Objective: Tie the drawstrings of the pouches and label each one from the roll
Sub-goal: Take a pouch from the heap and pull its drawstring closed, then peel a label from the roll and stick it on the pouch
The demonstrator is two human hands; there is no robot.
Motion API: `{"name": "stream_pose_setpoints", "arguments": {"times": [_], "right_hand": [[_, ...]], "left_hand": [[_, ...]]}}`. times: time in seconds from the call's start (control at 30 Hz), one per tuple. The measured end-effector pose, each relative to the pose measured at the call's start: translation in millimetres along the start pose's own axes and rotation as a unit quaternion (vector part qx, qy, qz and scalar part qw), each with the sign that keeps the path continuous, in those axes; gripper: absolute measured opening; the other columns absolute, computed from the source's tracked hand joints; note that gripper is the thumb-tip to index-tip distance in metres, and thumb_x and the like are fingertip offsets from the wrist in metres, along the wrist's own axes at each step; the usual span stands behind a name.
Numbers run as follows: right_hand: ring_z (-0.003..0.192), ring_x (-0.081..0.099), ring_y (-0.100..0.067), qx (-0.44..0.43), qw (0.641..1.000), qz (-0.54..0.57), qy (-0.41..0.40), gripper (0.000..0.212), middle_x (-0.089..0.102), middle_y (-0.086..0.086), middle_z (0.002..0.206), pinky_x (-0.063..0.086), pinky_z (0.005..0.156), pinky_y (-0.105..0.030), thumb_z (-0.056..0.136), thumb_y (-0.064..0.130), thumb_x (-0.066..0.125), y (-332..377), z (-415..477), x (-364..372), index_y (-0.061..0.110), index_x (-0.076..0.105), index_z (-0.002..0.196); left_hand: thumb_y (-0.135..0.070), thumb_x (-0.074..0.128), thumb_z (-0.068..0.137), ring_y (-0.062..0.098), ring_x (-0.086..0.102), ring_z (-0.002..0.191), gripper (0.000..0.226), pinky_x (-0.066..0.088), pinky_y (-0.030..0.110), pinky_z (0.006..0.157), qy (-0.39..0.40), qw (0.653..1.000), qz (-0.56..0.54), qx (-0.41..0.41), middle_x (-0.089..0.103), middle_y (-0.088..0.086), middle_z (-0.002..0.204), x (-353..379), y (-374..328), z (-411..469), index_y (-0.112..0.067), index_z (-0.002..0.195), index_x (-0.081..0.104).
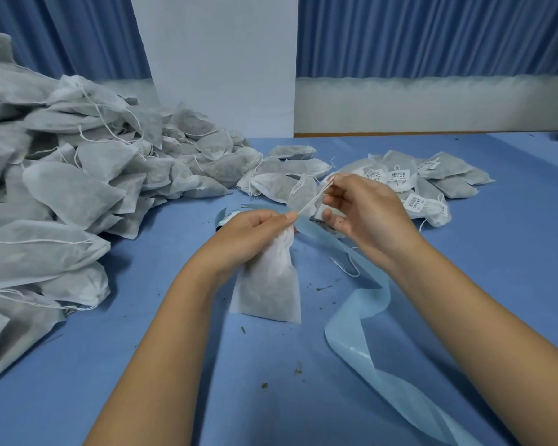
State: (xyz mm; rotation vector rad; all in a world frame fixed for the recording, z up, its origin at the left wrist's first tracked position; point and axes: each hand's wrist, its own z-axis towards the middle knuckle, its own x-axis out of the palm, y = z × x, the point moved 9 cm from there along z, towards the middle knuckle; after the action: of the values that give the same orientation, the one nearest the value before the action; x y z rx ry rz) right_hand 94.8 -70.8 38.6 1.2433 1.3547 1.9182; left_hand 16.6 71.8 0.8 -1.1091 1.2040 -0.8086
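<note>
Two hands work one pouch [268, 284] over the middle of the desk [174, 349], its drawstring [313, 201] drawn taut between them.
Left hand [255, 228] is curled round the gathered neck, thumb and forefinger pinching where the cord comes out; right hand [361, 207] pinches the cord's free end, up and toward the far edge; the pouch body hangs below the left grip, its bottom hem at or just above the desk, I cannot tell which; it looks light, soft and limp, thin non-woven cloth over loose filling, so the bunched neck is the sound hold and the thin cord likely wants a firm pinch; untied pouches [78, 175] heap along the left edge; labelled pouches [400, 178] lie beyond the right hand; a pale blue backing strip [355, 320] trails toward the near right corner.
</note>
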Motion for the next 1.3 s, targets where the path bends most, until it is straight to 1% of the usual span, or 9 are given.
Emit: {"name": "stream_pose_setpoints", "arguments": {"times": [0.13, 0.2, 0.3, 0.33, 0.57, 0.73, 0.9, 1.13, 1.3], "right_hand": [[0.067, 0.056, -0.012, -0.023, 0.997, -0.069, 0.003, 0.021, 0.061, 0.001, 0.070, 0.050, 0.056, -0.023, 0.094, 0.012, 0.055, 5, -1, 0, 0.012, 0.065, 0.075], [0.068, 0.056, -0.012, -0.036, 0.994, -0.105, 0.006, 0.021, 0.062, 0.001, 0.073, 0.049, 0.057, -0.023, 0.094, 0.014, 0.056, 7, -2, 1, 0.015, 0.067, 0.075], [0.070, 0.058, -0.010, -0.061, 0.986, -0.153, 0.017, 0.021, 0.064, 0.004, 0.074, 0.049, 0.060, -0.022, 0.093, 0.013, 0.057, 9, -6, 5, 0.018, 0.068, 0.075], [0.071, 0.058, -0.009, -0.071, 0.983, -0.170, 0.023, 0.021, 0.064, 0.006, 0.074, 0.049, 0.061, -0.022, 0.092, 0.011, 0.058, 10, -7, 7, 0.018, 0.067, 0.075], [0.091, 0.055, -0.003, -0.190, 0.905, -0.366, 0.104, 0.020, 0.060, 0.000, 0.100, 0.047, 0.075, -0.021, 0.089, 0.007, 0.065, 6, -28, 39, 0.025, 0.066, 0.080], [0.111, 0.052, 0.001, -0.201, 0.884, -0.403, 0.124, 0.018, 0.056, 0.014, 0.110, 0.046, 0.085, -0.014, 0.088, 0.010, 0.067, -3, -32, 48, 0.028, 0.068, 0.083], [0.090, 0.064, -0.015, -0.166, 0.896, -0.385, 0.144, 0.012, 0.067, 0.005, 0.094, 0.052, 0.081, -0.034, 0.091, 0.009, 0.062, -12, -29, 46, 0.018, 0.067, 0.086], [0.093, 0.058, -0.011, -0.200, 0.876, -0.427, 0.100, 0.012, 0.065, -0.004, 0.096, 0.045, 0.083, -0.021, 0.088, 0.005, 0.065, -6, -24, 37, 0.015, 0.071, 0.086], [0.092, 0.058, -0.019, -0.203, 0.886, -0.411, 0.076, 0.014, 0.063, -0.008, 0.098, 0.047, 0.084, -0.029, 0.088, 0.005, 0.065, 1, -20, 29, 0.018, 0.070, 0.086]], "left_hand": [[-0.037, 0.066, 0.080, 0.010, 0.060, 0.081, 0.032, 0.042, 0.026, 0.075, 0.016, 0.997, -0.057, -0.040, 0.067, -0.005, 0.086, -5, 6, -4, -0.012, 0.099, 0.074], [-0.036, 0.062, 0.069, 0.020, 0.053, 0.085, 0.031, 0.036, 0.035, 0.077, -0.009, 0.995, -0.077, -0.055, 0.061, 0.003, 0.088, -11, 8, -5, -0.016, 0.090, 0.073], [-0.033, 0.070, 0.074, 0.014, 0.057, 0.072, 0.006, 0.040, 0.027, 0.065, -0.060, 0.994, -0.067, -0.055, 0.065, -0.007, 0.074, -21, 9, -3, -0.031, 0.071, 0.074], [-0.030, 0.071, 0.080, 0.011, 0.057, 0.067, 0.011, 0.040, 0.024, 0.059, -0.073, 0.994, -0.062, -0.048, 0.065, -0.010, 0.070, -23, 10, -2, -0.030, 0.069, 0.074], [-0.026, 0.065, 0.093, 0.016, 0.054, 0.064, 0.017, 0.044, 0.027, 0.060, -0.150, 0.980, -0.133, -0.011, 0.062, -0.001, 0.069, -30, 3, -2, -0.014, 0.083, 0.066], [-0.020, 0.064, 0.094, 0.012, 0.062, 0.063, 0.012, 0.051, 0.025, 0.060, -0.155, 0.950, -0.272, 0.008, 0.067, 0.001, 0.073, -37, -1, -4, -0.013, 0.085, 0.064], [-0.020, 0.063, 0.095, 0.015, 0.063, 0.066, 0.012, 0.052, 0.028, 0.064, -0.171, 0.947, -0.272, -0.005, 0.068, 0.004, 0.075, -33, 3, -3, -0.012, 0.086, 0.065], [-0.018, 0.062, 0.096, 0.020, 0.069, 0.079, 0.031, 0.058, 0.030, 0.070, -0.099, 0.941, -0.319, -0.043, 0.072, 0.011, 0.091, -13, 7, 4, 0.002, 0.119, 0.063], [-0.034, 0.063, 0.094, 0.012, 0.071, 0.067, 0.023, 0.055, 0.022, 0.057, -0.030, 0.970, -0.232, -0.062, 0.074, 0.000, 0.075, -5, 8, -1, -0.014, 0.087, 0.074]]}}
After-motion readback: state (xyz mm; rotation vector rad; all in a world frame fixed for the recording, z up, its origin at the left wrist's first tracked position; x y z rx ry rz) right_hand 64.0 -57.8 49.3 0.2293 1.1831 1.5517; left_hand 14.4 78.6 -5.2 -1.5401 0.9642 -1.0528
